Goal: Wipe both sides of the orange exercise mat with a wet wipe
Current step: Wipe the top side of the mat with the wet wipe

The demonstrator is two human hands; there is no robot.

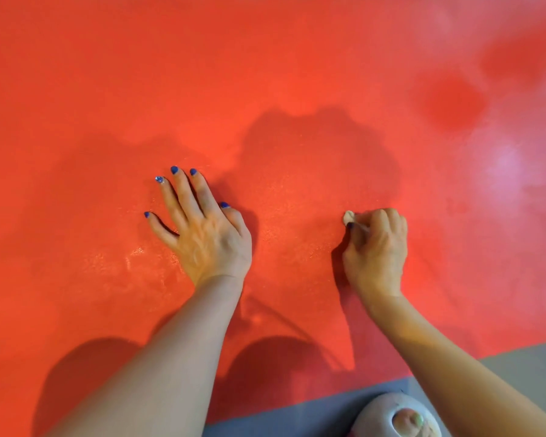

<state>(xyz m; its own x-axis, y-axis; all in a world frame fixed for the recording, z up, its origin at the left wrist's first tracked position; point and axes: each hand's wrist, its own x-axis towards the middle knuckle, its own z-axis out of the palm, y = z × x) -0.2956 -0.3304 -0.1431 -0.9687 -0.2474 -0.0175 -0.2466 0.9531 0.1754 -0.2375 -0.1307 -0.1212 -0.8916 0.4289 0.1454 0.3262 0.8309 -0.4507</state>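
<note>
Grey floor borders orange mat beneath both hands; left hand pressed flat, fingers spread; right hand clenching wet wipe against mat

The mat is orange-red, with paler pinkish patches at its right side and glossy streaks near the left hand. That hand's nails are dark blue; 1 is glittery. The wipe is off-white. The floor is grey.
</note>
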